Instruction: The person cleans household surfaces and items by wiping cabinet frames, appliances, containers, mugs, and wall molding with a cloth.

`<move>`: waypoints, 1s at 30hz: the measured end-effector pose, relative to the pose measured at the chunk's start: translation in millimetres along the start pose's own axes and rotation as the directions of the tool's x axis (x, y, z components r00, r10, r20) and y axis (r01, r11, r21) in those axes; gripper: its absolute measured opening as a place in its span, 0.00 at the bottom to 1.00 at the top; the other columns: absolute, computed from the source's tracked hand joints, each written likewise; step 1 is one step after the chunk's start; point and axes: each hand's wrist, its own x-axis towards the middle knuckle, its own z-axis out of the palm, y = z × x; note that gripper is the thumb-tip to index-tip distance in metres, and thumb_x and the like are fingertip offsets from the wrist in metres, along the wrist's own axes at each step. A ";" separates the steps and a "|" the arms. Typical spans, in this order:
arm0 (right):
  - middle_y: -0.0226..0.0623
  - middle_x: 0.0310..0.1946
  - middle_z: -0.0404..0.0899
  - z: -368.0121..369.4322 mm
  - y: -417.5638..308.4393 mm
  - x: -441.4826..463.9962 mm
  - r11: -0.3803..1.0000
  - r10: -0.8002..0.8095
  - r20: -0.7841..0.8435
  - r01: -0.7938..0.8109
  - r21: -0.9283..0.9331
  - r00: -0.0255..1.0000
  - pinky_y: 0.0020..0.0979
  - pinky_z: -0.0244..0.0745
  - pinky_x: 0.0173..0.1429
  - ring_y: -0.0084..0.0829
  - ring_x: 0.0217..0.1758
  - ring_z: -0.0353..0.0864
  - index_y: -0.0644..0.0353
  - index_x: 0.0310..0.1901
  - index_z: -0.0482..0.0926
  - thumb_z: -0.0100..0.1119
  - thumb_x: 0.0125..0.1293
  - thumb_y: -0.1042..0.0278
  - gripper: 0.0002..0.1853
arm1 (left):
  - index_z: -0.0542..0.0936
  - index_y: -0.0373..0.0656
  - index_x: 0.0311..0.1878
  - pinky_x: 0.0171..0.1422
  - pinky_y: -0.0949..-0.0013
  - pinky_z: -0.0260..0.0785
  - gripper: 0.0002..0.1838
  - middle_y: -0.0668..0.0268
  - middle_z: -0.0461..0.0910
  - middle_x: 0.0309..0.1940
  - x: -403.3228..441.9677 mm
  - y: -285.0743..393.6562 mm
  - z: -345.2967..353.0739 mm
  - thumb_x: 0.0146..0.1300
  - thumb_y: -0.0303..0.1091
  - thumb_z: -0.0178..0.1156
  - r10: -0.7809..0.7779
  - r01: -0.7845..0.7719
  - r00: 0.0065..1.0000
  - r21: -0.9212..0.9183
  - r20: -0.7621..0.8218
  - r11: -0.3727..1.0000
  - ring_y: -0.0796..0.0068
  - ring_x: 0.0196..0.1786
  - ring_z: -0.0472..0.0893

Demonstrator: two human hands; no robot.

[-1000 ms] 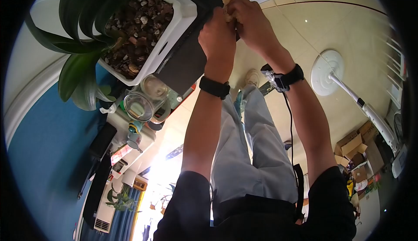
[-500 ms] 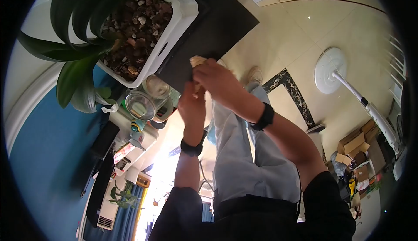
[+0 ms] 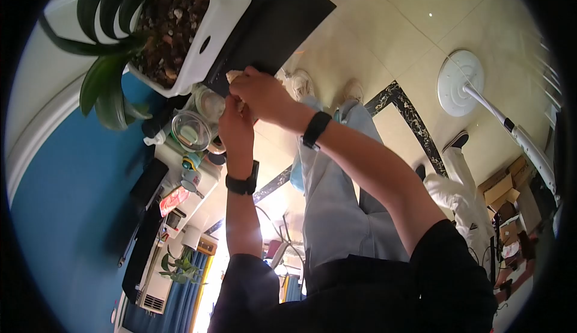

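Observation:
My right hand (image 3: pixel 264 95) has its fingers closed on a small pale tan piece (image 3: pixel 232 76), whose kind I cannot make out. The piece's end sticks out beyond the fingertips, over the black surface (image 3: pixel 273 26). My left hand (image 3: pixel 237 127) is just below, its fingertips pinched together against the right hand's fingers. What lies between those left fingertips is mostly hidden. Close by on the left stands a white planter (image 3: pixel 223 27) holding bark chips (image 3: pixel 171 26) and a plant with broad green leaves (image 3: pixel 108 89). Beside my left hand is a clear lidded container (image 3: pixel 191 131).
A white round stand base (image 3: pixel 460 83) with a pole rests on the tiled floor. Another person (image 3: pixel 454 198) in light trousers is at the right, near cardboard boxes (image 3: pixel 505 189). A blue wall (image 3: pixel 66 207) runs along the left.
Both hands, still together, have shifted left and slightly up in view with the tan piece. The other person has come into sight at the right. The view has turned slightly.

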 end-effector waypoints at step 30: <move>0.23 0.39 0.82 49.2 1.2 -41.2 0.970 -0.079 -0.109 0.051 -0.238 0.991 0.34 0.80 0.48 0.33 0.51 0.76 0.51 0.40 0.86 0.67 0.44 0.65 0.17 | 0.73 0.43 0.45 0.40 0.62 0.76 0.18 0.58 0.81 0.32 -43.9 -67.9 56.7 0.57 0.34 0.71 0.202 -0.247 0.928 -0.113 -0.312 0.962 0.55 0.37 0.85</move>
